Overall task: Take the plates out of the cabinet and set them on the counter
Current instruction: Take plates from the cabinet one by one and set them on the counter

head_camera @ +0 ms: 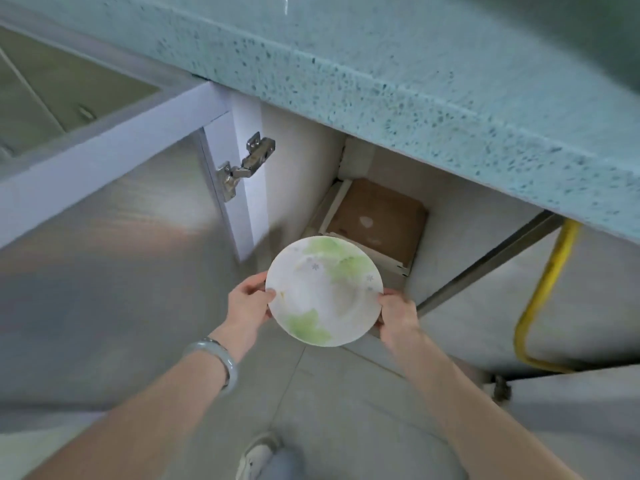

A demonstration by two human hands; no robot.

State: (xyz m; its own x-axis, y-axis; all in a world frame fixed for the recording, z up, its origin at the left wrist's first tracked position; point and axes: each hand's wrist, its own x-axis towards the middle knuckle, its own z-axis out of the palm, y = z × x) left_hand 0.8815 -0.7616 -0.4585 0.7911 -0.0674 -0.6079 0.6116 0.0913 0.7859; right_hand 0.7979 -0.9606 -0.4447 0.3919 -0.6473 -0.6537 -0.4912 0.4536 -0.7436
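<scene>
One plate [325, 291] between two hands

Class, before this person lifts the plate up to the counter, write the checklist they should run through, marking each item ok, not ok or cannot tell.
1. Left hand grips the plate rim: ok.
2. Right hand grips the opposite rim: ok.
3. Cabinet door swung aside: ok.
4. Bare countertop above: ok.
5. Yellow hose apart from plate: ok.
6. More plates remaining inside cabinet: cannot tell.
</scene>
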